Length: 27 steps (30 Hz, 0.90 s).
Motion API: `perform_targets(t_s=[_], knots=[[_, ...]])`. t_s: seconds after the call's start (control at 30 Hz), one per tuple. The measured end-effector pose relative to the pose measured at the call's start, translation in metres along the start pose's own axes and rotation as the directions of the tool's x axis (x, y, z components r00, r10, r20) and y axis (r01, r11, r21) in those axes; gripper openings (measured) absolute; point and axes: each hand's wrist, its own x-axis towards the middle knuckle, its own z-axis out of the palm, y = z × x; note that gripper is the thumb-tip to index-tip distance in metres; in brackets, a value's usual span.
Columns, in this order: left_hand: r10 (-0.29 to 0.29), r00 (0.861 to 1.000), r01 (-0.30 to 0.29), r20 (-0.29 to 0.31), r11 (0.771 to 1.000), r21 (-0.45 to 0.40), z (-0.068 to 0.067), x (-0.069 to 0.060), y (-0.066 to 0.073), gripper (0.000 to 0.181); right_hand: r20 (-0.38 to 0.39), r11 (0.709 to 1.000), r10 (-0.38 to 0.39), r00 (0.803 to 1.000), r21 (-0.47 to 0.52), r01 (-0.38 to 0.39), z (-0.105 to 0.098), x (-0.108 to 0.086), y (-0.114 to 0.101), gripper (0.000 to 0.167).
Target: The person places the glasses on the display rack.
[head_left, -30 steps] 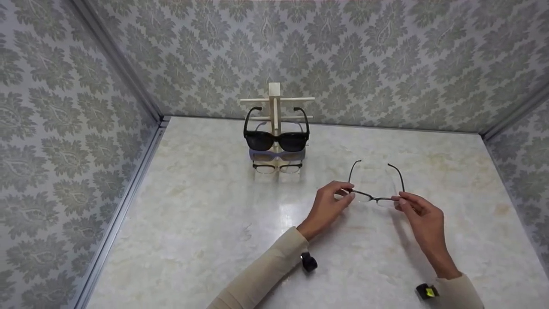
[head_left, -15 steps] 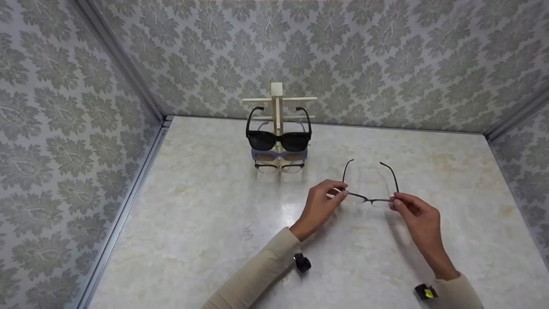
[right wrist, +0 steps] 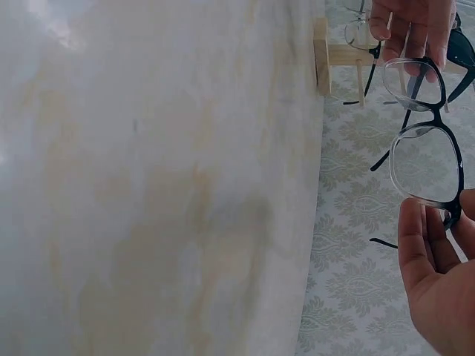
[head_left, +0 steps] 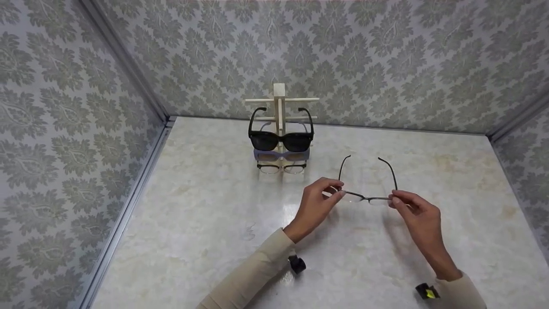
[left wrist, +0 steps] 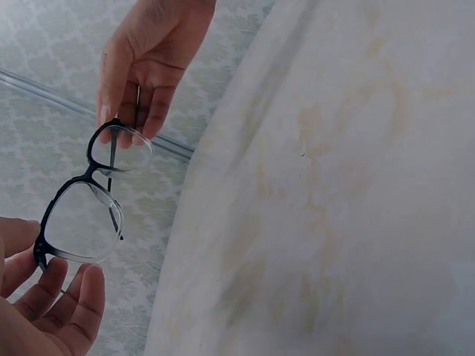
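A pair of eyeglasses (head_left: pixel 363 198) with a dark upper rim and clear lower rim is held up between both hands, its temples unfolded and pointing toward the back wall. My left hand (head_left: pixel 314 205) pinches the frame's left corner between thumb and fingers. At the opposite corner, by the hinge, my right hand (head_left: pixel 419 219) grips it the same way. In the left wrist view the eyeglasses (left wrist: pixel 82 200) show both lenses, with a hand at each end. The right wrist view shows the eyeglasses (right wrist: pixel 427 163) too, with the display stand behind.
Left of the hands, near the back wall, a wooden display stand (head_left: pixel 279 91) carries black sunglasses (head_left: pixel 281 141), purple-framed sunglasses (head_left: pixel 282 155) and dark-rimmed eyeglasses (head_left: pixel 282 168). The marbled tabletop (head_left: pixel 206 206) is bordered by patterned wall panels (head_left: pixel 343 56).
Both hands keep their hold on the eyeglasses, which have shifted slightly left and a little toward the back in the head view. The stand appears slightly further right as the view shifts.
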Motion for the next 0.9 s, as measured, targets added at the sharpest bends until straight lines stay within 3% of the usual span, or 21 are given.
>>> perform_targets(t_s=[0.57,0.9], knots=[[0.085,0.996,-0.084,-0.026,0.995,0.044,-0.017,-0.001,0.024,0.016,0.036,0.994,-0.101,0.994,0.042,0.100,0.003,0.008,-0.026,0.023],[0.140,0.989,-0.136,-0.050,0.988,0.072,-0.026,0.002,0.044,0.015,0.079,0.984,-0.177,0.981,0.002,0.177,0.002,0.015,-0.045,0.026]])
